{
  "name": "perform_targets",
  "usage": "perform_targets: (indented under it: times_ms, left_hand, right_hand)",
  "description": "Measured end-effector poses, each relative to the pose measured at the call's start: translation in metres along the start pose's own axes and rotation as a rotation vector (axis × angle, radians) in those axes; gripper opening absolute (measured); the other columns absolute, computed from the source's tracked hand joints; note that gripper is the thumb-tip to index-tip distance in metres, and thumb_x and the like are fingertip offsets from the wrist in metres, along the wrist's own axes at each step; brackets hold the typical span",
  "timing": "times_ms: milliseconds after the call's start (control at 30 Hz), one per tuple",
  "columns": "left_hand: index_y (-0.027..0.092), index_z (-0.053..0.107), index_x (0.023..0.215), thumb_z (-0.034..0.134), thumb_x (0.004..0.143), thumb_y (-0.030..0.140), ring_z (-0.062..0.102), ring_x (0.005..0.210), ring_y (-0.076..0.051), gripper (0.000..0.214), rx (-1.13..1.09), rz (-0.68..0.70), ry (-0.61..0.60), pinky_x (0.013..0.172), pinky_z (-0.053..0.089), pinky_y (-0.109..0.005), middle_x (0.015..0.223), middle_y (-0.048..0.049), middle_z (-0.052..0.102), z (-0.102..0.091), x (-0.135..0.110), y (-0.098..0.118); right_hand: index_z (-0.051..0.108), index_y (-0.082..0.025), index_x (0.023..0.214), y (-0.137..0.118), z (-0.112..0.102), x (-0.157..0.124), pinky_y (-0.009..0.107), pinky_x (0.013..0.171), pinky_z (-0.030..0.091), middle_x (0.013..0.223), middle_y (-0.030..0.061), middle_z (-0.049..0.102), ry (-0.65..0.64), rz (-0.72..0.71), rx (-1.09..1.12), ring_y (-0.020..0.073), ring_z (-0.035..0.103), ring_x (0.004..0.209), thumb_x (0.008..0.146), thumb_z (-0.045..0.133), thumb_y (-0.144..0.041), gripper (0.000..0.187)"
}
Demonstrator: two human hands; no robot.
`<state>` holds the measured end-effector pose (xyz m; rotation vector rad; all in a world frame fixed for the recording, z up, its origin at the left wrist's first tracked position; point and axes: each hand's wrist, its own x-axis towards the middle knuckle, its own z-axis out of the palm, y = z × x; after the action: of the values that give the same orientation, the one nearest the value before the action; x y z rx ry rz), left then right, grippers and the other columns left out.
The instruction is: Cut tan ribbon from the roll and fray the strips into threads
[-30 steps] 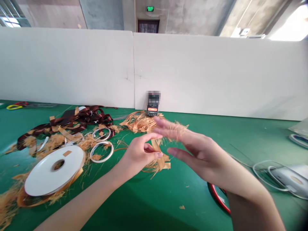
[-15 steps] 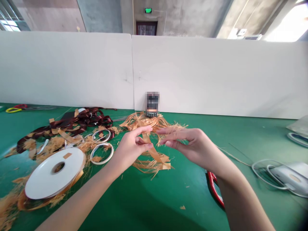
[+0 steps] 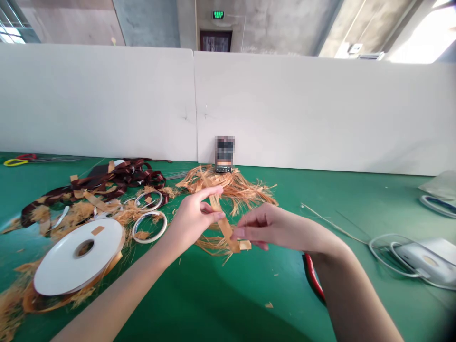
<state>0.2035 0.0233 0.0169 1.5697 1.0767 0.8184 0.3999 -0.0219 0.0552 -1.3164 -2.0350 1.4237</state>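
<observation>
My left hand pinches the upper end of a tan ribbon strip between thumb and fingers, above the green table. My right hand is closed on the strip's lower end near its frayed fringe. The strip runs slanting down from left hand to right hand. Behind the hands lies a heap of frayed tan ribbon.
A large white ribbon spool lies at the left, with two small white rings and dark brown ribbon beyond it. A phone leans on the white partition. Red-handled scissors lie under my right forearm. White cable and a device sit right.
My right hand has dropped from the strip's top down to its lower end and closed there. My left hand has kept its pinch, barely moving.
</observation>
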Motion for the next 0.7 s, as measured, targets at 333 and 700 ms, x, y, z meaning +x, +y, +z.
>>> perform_targets:
  times_ms: [333,700]
  left_hand:
    - [0.022,0.056,0.125,0.070,0.067,0.012,0.064,0.075,-0.014,0.060,-0.097,-0.052,-0.062,0.074,0.055,-0.033,0.132,-0.0091,0.058,0.003,-0.001,-0.003]
    - [0.019,0.055,0.126,0.071,0.068,0.012,0.065,0.080,-0.016,0.061,-0.094,-0.054,-0.053,0.077,0.055,-0.036,0.133,-0.0108,0.057,0.000,0.009,-0.011]
  right_hand:
    - [0.059,-0.026,0.122,0.006,0.006,0.010,0.051,0.115,0.020,0.145,0.0043,0.045,0.662,-0.371,-0.471,0.0250,0.037,0.136,0.081,0.057,-0.012,0.044]
    - [0.064,-0.017,0.069,0.004,0.003,0.018,0.030,0.065,0.052,0.059,0.0031,0.067,0.412,-0.235,0.409,0.0140,0.062,0.056,0.093,0.044,-0.047,0.043]
